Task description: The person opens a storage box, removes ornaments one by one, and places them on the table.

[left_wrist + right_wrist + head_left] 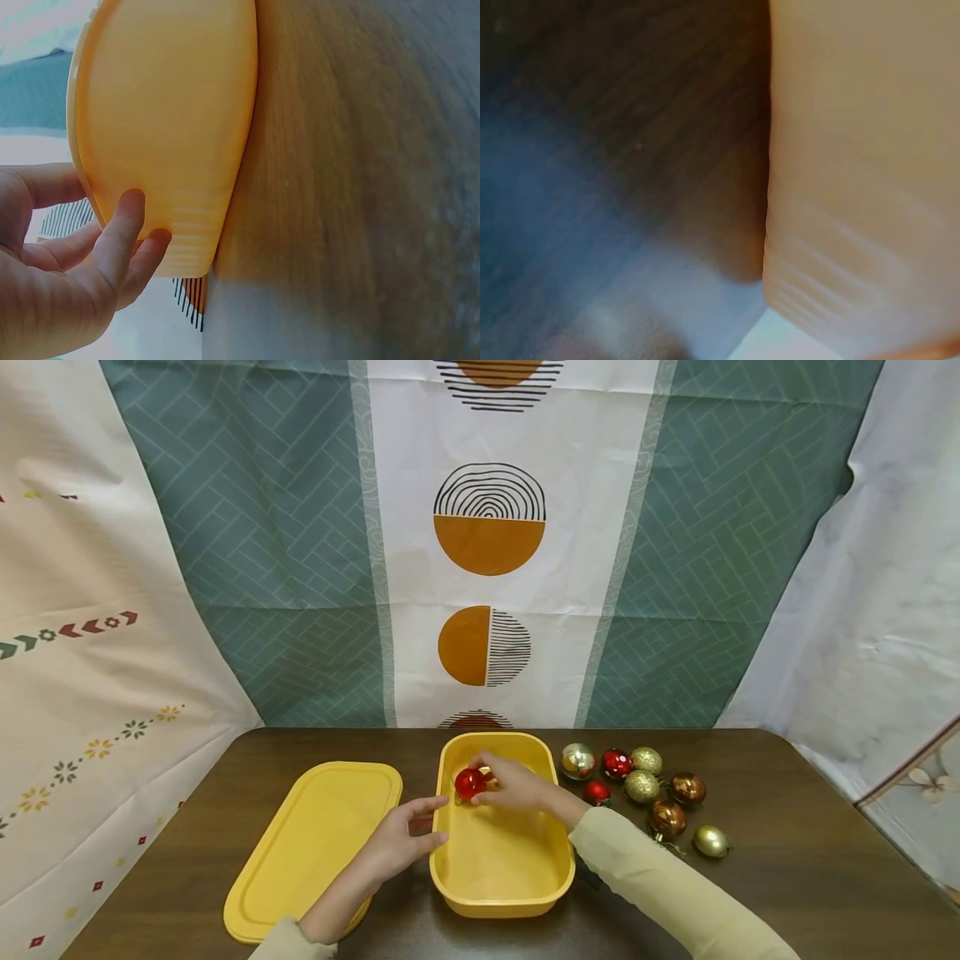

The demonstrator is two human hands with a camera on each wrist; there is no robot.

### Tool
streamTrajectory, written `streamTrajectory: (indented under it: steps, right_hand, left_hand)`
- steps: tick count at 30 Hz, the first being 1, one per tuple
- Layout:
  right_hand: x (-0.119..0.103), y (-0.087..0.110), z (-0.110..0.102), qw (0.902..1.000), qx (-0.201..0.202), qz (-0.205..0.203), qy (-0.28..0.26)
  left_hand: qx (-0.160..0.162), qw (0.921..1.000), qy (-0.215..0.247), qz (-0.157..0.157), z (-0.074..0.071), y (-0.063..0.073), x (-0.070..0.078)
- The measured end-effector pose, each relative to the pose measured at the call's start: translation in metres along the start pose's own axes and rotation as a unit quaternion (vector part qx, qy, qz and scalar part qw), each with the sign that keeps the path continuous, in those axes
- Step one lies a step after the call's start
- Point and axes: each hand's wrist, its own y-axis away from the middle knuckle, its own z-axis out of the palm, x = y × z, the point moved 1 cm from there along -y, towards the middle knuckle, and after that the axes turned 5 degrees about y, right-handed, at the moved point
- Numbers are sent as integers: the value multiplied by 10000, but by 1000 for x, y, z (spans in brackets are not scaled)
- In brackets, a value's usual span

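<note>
A deep yellow plastic box [495, 860] stands on the table in front of me. My right hand [513, 785] reaches over its right rim and pinches a shiny red Christmas ball [469, 783] between thumb and fingers, inside the box near the left wall. Whether the ball touches the bottom is hard to tell. On the outside, my left hand [401, 839] is at the box's left wall with fingers loosely spread. In the left wrist view, the left fingers [124, 232] lie along the outer wall and rim. The right wrist view shows the box's outer wall [855, 150], without the hand.
A yellow lid [315, 843] lies flat on the table [787, 860] to the left. Right of the box are several Christmas balls, among them a spotted red one [617, 764], a brown one [667, 818] and a gold one [711, 842]. A patterned curtain [487, 585] hangs behind.
</note>
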Motion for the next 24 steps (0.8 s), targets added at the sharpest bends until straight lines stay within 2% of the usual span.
streamTrajectory:
  steps: [5,9,16,24]
  right_hand:
    - [-1,0,2,9998,44,-11,185]
    - [-1,1,2,9997,128,-41,198]
    - [-5,12,-6,9979,293,-238,-523]
    - [-10,38,-28,9957,416,-199,-805]
  left_hand:
    - [42,9999,-45,-89,0,0,0]
    - [73,10000,-4,-32,1,0,0]
    - [30,10000,57,11,2,0,-1]
    - [91,10000,-24,3,1,0,0]
